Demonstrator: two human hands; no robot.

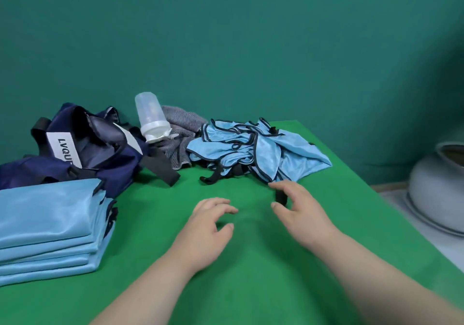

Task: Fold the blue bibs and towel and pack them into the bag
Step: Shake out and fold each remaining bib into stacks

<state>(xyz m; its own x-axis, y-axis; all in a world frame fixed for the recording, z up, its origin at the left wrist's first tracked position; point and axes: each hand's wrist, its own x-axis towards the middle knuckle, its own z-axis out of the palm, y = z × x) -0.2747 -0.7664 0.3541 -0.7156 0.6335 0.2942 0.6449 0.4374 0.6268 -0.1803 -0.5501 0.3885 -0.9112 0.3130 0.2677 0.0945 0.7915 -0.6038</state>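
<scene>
A crumpled heap of light-blue bibs with black trim [256, 151] lies at the back centre of the green table [251, 262]. A neat stack of folded blue bibs [50, 229] sits at the left edge. Behind that stack is the navy bag [100, 148] with a white label, lying open. A grey towel [183, 128] is bunched between the bag and the heap. My right hand [298, 211] hovers just in front of the heap, fingers spread over a black strap end, holding nothing. My left hand [211, 226] hangs over bare cloth, fingers loosely curled and empty.
A translucent plastic bottle [150, 116] stands upside down on its white cap, leaning against the bag and towel. A large pale ceramic pot [437, 189] sits off the table's right edge. A teal backdrop [251, 35] rises behind the table.
</scene>
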